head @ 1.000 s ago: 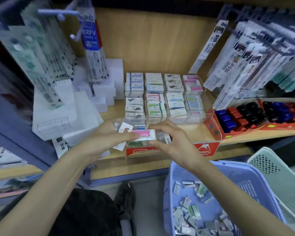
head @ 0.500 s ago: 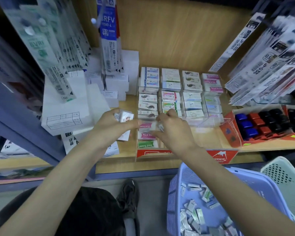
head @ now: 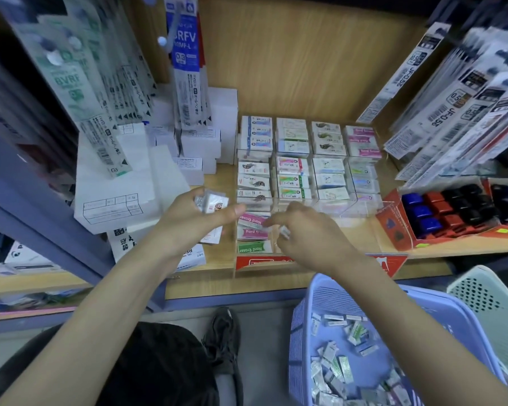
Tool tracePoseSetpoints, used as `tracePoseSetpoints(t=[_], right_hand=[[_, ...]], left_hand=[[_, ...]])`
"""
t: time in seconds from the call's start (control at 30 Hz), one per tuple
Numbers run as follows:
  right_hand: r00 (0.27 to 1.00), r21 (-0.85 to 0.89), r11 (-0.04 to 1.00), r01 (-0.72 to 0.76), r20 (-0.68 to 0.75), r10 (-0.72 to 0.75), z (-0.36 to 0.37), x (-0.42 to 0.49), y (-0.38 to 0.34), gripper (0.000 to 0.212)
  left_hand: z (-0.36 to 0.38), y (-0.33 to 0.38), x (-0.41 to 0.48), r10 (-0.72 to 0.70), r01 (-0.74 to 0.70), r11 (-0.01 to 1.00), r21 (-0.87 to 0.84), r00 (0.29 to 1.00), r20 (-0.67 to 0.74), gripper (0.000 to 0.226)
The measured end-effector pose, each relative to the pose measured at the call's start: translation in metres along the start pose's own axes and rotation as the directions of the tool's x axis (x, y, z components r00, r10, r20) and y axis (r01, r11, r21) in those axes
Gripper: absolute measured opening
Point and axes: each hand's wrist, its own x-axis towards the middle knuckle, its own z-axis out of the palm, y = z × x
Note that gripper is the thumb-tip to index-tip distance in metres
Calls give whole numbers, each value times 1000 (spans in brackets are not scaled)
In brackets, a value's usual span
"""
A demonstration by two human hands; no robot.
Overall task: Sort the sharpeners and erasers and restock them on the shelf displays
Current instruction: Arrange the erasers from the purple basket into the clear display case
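Note:
My left hand grips a small bunch of wrapped erasers just left of the clear eraser display on the wooden shelf. My right hand hovers over the display's front row, its fingertips pinching a pink eraser at the front-left slot. Below it lie another pink eraser and a green one. A small wrapped piece shows under my right palm. Rows of boxed erasers fill the back of the display. A lilac basket at lower right holds several loose wrapped erasers.
Red trays of blue, red and black sharpeners stand at the right of the shelf. White boxes are stacked at the left. Hanging refill packs dangle above left and right. A pale green basket sits beside the lilac one. A shoe is below.
My right hand carried the pink eraser from between both hands down into the display's front-left slot. My left hand stayed left of the display with its bunch. The view tilted down slightly.

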Motion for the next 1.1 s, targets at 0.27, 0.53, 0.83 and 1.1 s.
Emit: tracePoseSetpoints(t=[0.27, 0.53, 0.83, 1.1], right_hand=[[995, 96, 991, 96, -34, -93, -19, 17, -8, 47], [953, 607, 741, -288, 257, 161, -8, 19, -25, 26], [920, 653, 655, -380, 342, 193, -9, 29, -26, 32], [928, 992, 100, -83, 40, 371, 0, -12, -9, 14]], left_hand=[[-6, 4, -3, -16, 15, 999, -53, 1000, -12, 67], [-8, 7, -3, -9, 5, 994, -109, 999, -34, 37], [-4, 7, -2, -14, 10, 997, -73, 998, -65, 48], [10, 6, -6, -15, 14, 999, -51, 1000, -18, 63]])
